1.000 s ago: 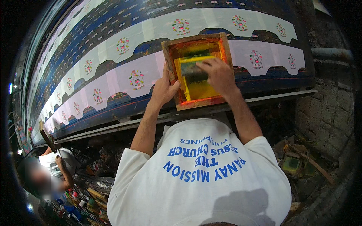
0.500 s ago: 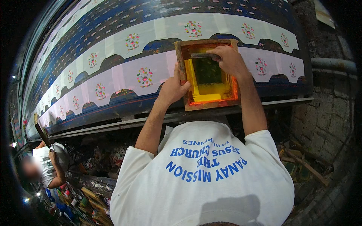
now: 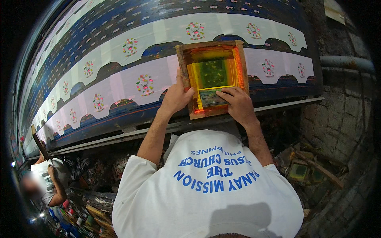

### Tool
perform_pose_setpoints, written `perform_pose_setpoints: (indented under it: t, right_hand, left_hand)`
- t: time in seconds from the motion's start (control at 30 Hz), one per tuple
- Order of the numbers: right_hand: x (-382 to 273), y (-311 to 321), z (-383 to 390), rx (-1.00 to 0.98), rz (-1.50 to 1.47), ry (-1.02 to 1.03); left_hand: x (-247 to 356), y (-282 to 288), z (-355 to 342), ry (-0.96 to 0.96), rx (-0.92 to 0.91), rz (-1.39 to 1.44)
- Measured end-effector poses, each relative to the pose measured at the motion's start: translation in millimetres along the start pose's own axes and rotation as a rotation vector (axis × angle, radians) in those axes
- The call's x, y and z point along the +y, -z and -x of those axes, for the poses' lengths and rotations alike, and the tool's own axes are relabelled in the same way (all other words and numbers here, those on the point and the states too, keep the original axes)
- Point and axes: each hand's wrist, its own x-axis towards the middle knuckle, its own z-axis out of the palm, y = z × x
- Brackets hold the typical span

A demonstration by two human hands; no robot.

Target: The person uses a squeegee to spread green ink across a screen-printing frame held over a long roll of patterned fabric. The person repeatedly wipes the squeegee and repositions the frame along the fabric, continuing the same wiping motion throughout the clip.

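A wooden screen-printing frame (image 3: 242, 59) lies over the nearest pale pink cut piece (image 3: 119, 88) on the long dark table. Its mesh is yellow, with a dark green square in the middle and orange ink along the sides. My left hand (image 3: 176, 98) grips the frame's left side, thumb toward the inner edge. My right hand (image 3: 240, 106) holds a flat, dark squeegee (image 3: 209, 98) against the mesh near the frame's close end. A yellow ink line runs along the squeegee's far edge. The squeegee's right end is hidden under my fingers.
Rows of pale pieces (image 3: 158, 35) with colourful printed motifs cover the table. A metal rail (image 3: 285, 104) runs along its near edge. At far left another person (image 3: 49, 178) holds a dark, long board. A block wall and pipe (image 3: 345, 62) stand right; wooden scraps lie below.
My right hand has drawn the squeegee from the frame's far end toward me, to its near end. My left hand keeps its hold on the frame. The whole view has shifted slightly.
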Motion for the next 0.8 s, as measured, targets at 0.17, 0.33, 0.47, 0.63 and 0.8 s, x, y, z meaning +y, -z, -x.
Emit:
perform_pose_setpoints:
  t: [0.17,0.33,0.47,0.63,0.8]
  right_hand:
    - [6,1,1,0.014,-0.022,0.051]
    - [26,8,7,0.029,-0.041,0.070]
    - [72,36,19,0.053,-0.053,0.086]
    - [150,77,42,0.077,-0.043,0.075]
    - [214,95,67,0.098,-0.016,0.062]
  left_hand:
    - [5,4,-1,0.033,-0.004,0.095]
    - [15,-10,-1,-0.015,0.064,0.098]
    - [55,-41,-22,-0.081,0.087,0.174]
    - [110,-108,-60,-0.054,0.094,0.151]
    - [163,-152,-91,-0.029,0.037,0.169]
